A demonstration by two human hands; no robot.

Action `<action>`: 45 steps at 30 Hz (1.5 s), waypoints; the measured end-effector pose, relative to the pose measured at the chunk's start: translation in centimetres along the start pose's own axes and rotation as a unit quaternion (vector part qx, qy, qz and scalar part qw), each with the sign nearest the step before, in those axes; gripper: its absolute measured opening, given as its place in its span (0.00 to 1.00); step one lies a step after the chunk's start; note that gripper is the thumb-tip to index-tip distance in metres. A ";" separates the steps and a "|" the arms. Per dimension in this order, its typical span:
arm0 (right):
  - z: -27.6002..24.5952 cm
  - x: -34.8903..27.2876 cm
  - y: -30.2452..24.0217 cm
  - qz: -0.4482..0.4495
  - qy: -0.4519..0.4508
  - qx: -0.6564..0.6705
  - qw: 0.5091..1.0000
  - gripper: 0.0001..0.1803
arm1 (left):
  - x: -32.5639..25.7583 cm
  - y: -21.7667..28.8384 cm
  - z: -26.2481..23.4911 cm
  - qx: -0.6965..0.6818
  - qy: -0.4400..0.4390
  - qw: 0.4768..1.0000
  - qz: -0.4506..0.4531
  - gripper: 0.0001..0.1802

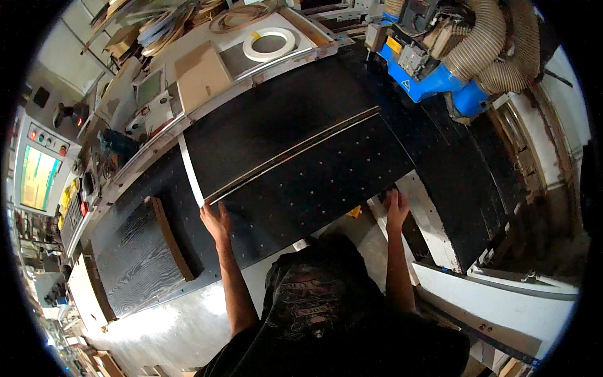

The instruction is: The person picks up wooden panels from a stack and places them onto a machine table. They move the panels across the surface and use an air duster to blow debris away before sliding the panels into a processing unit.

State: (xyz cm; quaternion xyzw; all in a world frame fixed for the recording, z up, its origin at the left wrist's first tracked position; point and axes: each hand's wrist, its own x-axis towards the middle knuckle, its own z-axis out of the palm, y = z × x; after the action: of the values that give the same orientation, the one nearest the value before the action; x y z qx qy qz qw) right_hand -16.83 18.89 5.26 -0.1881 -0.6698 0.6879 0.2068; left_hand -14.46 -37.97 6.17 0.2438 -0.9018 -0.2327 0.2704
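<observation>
A large black board (276, 119) lies on the black work table (314, 195), which is dotted with small pale studs. Its left edge is white, and pale lines run along its near long edge. My left hand (217, 223) is closed on the board's near left corner, fingers at the edge and thumb toward the table. Farther right, my right hand (396, 210) rests at the table's front edge, apart from the board. Its fingers are slightly spread, and nothing shows in them.
A blue machine head (408, 78) with ribbed hoses (480, 44) stands at the far right. Beyond the board, a shelf (257, 78) carries a white tape roll (269, 44) and a tan board (202, 75). At left are a wood-grain panel (141, 257) and a control screen (39, 179).
</observation>
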 end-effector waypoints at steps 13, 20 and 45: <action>16.6 28.8 -0.2 -0.130 -0.151 -0.402 0.894 0.41 | 4.9 -3.1 0.9 -0.123 -0.102 0.968 -0.195 0.38; 17.8 31.2 -1.1 -0.172 -0.123 -0.414 0.885 0.34 | 4.8 -2.9 2.5 -0.061 -0.091 0.980 -0.167 0.43; -4.3 13.5 0.9 0.123 -0.156 -0.462 0.864 0.46 | -3.6 -0.6 -6.0 0.205 -0.030 0.940 -0.269 0.29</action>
State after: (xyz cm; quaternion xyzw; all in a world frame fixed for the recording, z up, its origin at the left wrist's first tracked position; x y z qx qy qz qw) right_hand -25.94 29.78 4.50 -0.2329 -0.9061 0.3395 -0.0975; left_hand -8.01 -38.19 8.98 0.5206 -0.8384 -0.1137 0.1146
